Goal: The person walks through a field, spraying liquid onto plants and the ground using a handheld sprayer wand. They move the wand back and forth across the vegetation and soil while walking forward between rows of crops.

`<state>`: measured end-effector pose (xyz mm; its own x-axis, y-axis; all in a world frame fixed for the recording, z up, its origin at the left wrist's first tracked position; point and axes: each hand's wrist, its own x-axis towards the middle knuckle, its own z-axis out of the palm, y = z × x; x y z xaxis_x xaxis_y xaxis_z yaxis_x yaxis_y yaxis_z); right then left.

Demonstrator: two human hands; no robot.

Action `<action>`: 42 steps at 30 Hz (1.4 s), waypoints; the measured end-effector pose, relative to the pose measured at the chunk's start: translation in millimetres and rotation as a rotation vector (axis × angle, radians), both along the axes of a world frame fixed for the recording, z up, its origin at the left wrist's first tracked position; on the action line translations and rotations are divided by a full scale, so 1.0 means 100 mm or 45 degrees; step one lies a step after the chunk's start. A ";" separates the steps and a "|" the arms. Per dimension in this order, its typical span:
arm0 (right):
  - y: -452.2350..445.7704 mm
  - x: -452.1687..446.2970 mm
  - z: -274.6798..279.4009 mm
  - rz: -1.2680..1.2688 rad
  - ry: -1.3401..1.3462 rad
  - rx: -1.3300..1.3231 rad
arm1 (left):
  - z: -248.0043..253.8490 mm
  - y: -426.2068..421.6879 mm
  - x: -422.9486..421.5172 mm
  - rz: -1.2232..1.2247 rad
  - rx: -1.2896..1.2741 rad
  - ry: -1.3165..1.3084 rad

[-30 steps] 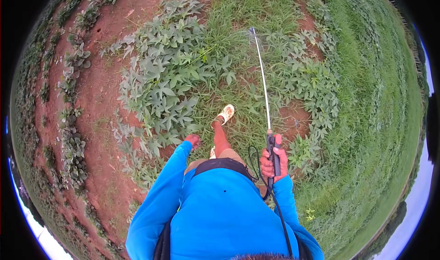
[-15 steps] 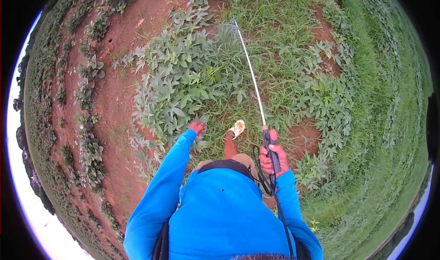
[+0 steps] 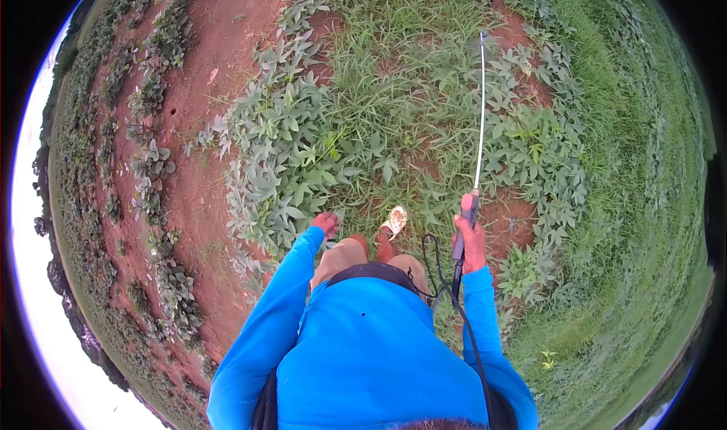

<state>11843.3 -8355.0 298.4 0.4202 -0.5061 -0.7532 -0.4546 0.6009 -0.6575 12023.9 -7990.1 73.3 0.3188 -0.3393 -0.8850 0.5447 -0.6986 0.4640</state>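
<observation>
My right hand (image 3: 472, 242) is wrapped round the dark handle of a sprayer wand (image 3: 482, 119), with the thumb laid along its top. The wand's thin white tube points forward, and its small nozzle (image 3: 483, 35) hangs over low plants at the right. From the handle a black hose (image 3: 471, 339) runs back beside my right sleeve. My left hand (image 3: 326, 223) hangs low by my left thigh, near the broad leaves of a plant (image 3: 291, 176). Its fingers are curled in, and nothing shows in them.
Grass (image 3: 394, 81) and leafy plants cover the ground ahead. Bare red soil (image 3: 201, 180) lies to the left, with a crop row (image 3: 151, 172) beyond it. Dense tall grass (image 3: 606, 150) stands at the right. One light, stained shoe (image 3: 395, 219) shows below me.
The wand has swung to the right, its nozzle moving from above the middle grass to the right-hand plants. My right hand has shifted slightly right. The fine mist at the nozzle no longer shows.
</observation>
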 end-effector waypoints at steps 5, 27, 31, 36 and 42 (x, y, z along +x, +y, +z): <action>-0.27 0.22 -0.07 -0.056 -0.131 0.275 | 0.07 -0.05 0.19 0.042 0.057 -0.089; -1.48 1.94 -0.27 0.446 -0.291 1.056 | -0.14 -1.85 1.45 -0.021 0.196 -0.013; -1.83 2.10 -0.01 0.354 -0.107 0.790 | -0.18 -2.40 1.80 0.141 0.052 -0.009; -2.18 2.04 0.34 0.111 0.001 0.696 | -0.29 -2.98 2.26 0.130 -0.153 0.003; -2.42 2.04 0.55 -0.056 0.116 0.586 | -0.32 -3.47 2.66 0.065 -0.129 -0.007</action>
<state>12047.0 -8597.1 353.0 0.3274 -0.1270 -0.9363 -0.4655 0.8406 -0.2769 12290.3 -8336.9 41.7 0.3425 -0.4103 -0.8452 0.5758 -0.6192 0.5339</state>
